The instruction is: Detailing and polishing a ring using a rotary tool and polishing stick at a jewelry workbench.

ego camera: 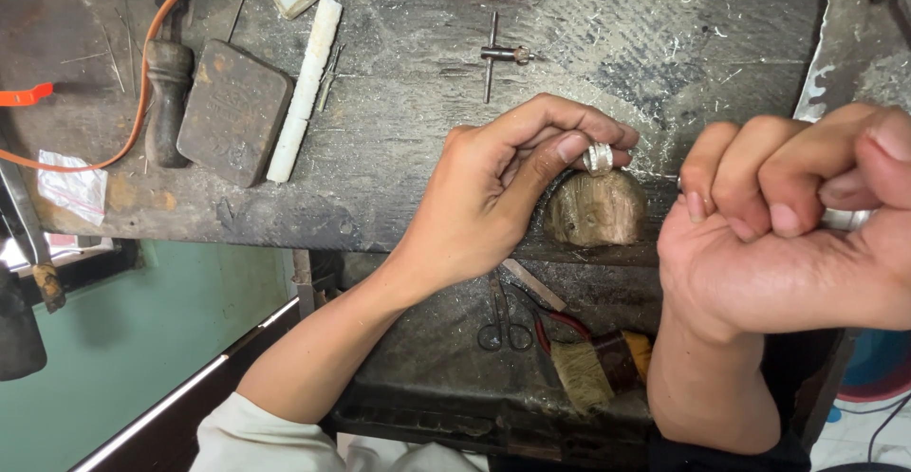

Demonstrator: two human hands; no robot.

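My left hand (493,192) pinches a small silver ring (599,157) between thumb and fingers, holding it on top of a worn wooden bench peg (596,211) at the front edge of the dark workbench (418,102). My right hand (788,235) is raised close to the camera at the right, its fingers curled shut around a slim metal tool whose silvery part (847,219) shows between thumb and fingers. The two hands are apart, the right one just right of the ring.
On the bench lie a dark metal block (232,111), a white stick (304,88), a wooden-handled tool (169,92), an orange cord (142,64) and a small chuck key (495,55). In the tray below are scissors (503,325), red-handled pliers (560,325) and a brush (598,363).
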